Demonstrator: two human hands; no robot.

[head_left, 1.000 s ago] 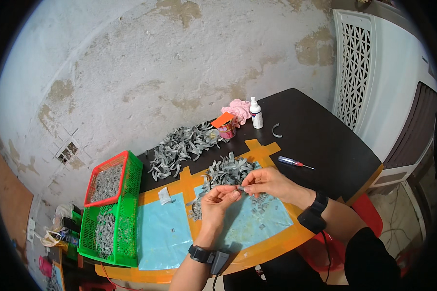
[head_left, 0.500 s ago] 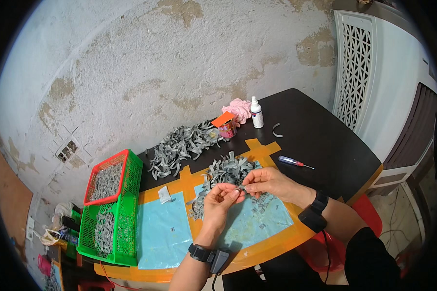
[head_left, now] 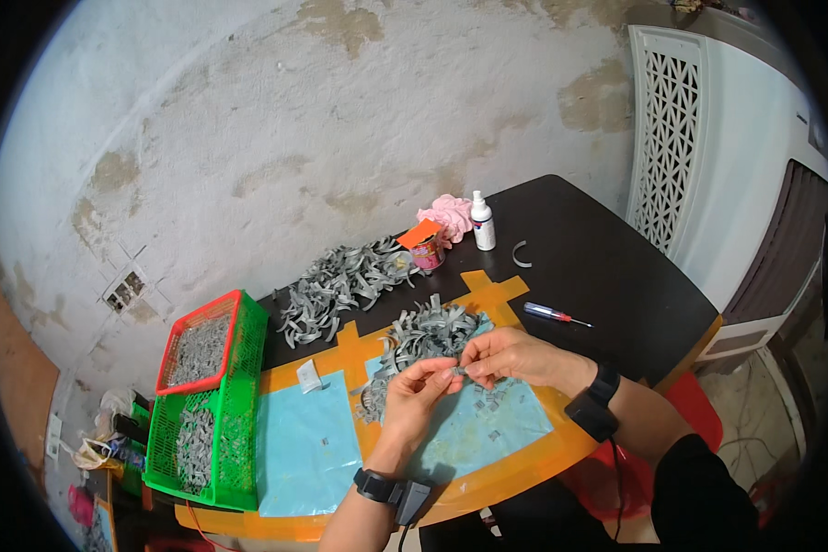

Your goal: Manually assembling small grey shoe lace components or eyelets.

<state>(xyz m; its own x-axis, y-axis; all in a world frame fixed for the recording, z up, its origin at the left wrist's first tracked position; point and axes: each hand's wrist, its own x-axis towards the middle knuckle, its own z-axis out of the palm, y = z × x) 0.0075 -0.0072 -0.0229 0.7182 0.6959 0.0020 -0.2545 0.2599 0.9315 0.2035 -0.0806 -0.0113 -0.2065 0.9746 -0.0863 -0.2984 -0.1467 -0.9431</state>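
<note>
Both of my hands meet over the front of a loose heap of curved grey strips [head_left: 425, 333]. A small grey strip piece [head_left: 459, 371] is pinched between their fingertips; its finer shape is too small to make out. My left hand [head_left: 414, 402] grips it by thumb and forefinger from the left. From the right, my right hand [head_left: 523, 356] pinches it with the fingers curled. Beneath them lies a light blue sheet [head_left: 465, 451] with several small grey cut pieces [head_left: 492, 396] scattered on it.
Left stand a green basket [head_left: 233, 455] and a red-rimmed basket [head_left: 236, 322], both holding grey pieces. A larger strip pile [head_left: 340, 285], a can [head_left: 428, 253], pink cloth [head_left: 451, 216] and white spray bottle [head_left: 483, 225] lie farther back. A screwdriver [head_left: 552, 314] rests right.
The whole view has shifted slightly. My hands stay together on the small grey strip piece, with only a small change in the fingers' position.
</note>
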